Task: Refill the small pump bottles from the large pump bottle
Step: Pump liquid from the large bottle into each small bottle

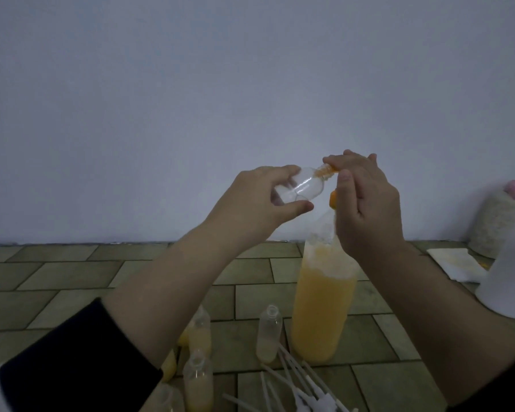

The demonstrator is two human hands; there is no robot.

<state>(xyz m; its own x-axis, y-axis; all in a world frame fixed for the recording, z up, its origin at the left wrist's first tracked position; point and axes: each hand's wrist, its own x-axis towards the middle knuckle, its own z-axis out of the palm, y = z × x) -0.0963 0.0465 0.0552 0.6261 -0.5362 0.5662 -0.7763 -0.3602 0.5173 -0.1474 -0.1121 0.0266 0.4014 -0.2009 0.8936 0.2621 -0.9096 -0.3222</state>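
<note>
My left hand (259,200) grips a clear, empty small bottle (97,188) tilted, neck toward two o'clock. My right hand (366,203) pinches at its orange-smeared neck. Below, at six o'clock, the large bottle (321,304) of orange liquid stands on the tiled worktop (57,281), small bottles (268,334) and white pump tubes (298,385) beside it.

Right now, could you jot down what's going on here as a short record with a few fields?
left hand: holds a small clear bottle tilted, neck toward the right hand
right hand: fingers at the small bottle's neck, where orange liquid shows
big bottle: upright on the tiled floor, mostly full of orange liquid, foam on top
other small bottles: upright, caps off, partly filled
pump tubes: white, lying loose in front
napkin: stained, at far right
</note>
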